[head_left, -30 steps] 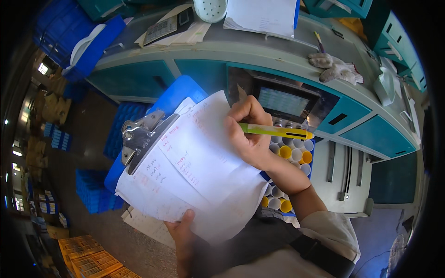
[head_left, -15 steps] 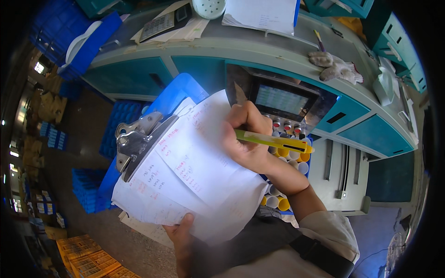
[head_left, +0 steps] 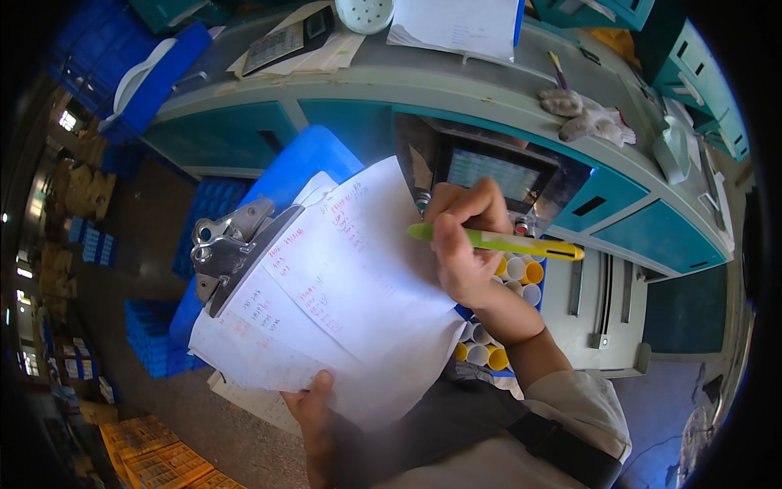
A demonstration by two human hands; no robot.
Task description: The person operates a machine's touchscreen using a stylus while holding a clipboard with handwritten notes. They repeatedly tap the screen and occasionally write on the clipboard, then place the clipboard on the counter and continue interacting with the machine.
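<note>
A blue clipboard [head_left: 319, 147] lies tilted in front of me, with a metal clip [head_left: 232, 248] at its left end. Under the clip is a stack of white papers [head_left: 391, 326], marked with red and dark handwriting. My left hand [head_left: 314, 403] grips the lower edge of the stack, thumb on top; its other fingers are hidden beneath. Over the right edge of the papers, my right hand [head_left: 472, 244] is closed around a yellow-green pen [head_left: 529, 245]. The pen lies nearly level, its green end toward the paper, its yellow end pointing right.
Beyond the clipboard runs a grey counter with teal panels [head_left: 220, 134], a screen [head_left: 489, 175] and buttons. On it lie a calculator [head_left: 277, 45], a glove [head_left: 590, 116] and papers. White and yellow cups [head_left: 497, 357] stand below. Blue crates [head_left: 155, 338] and orange crates [head_left: 155, 448] sit left.
My right hand has moved right with the pen, uncovering red handwriting at the top of the paper. The clipboard and my left hand have shifted slightly left.
</note>
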